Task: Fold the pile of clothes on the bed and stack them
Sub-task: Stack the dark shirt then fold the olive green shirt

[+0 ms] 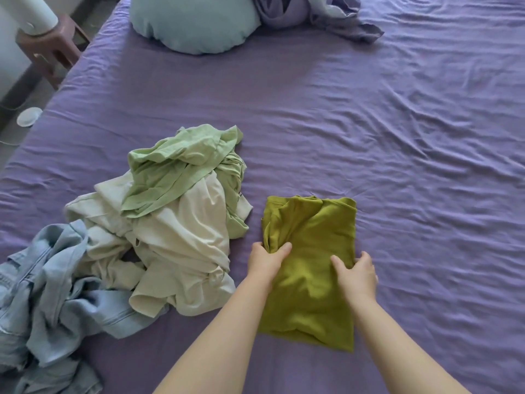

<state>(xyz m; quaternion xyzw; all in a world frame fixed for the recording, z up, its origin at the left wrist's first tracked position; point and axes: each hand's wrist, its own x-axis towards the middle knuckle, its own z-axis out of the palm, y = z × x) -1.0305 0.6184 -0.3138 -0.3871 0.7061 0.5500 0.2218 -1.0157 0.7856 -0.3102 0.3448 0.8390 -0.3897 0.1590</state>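
Both bare forearms reach forward from the lower edge of the view, drawing slightly closer together toward the wrists. The left hand [265, 258] lies palm down, thumb spread out to its right, the fingers curled over and pinching a bunched edge of olive-green fabric [312, 268] just beyond its knuckles. The right hand [356, 273] sits level with it and a little apart — its thumb stretched inward on top of the cloth, the remaining fingers wrapped round the cloth's side edge under the palm. Both wrists run nearly straight — no sleeve shows on either arm.
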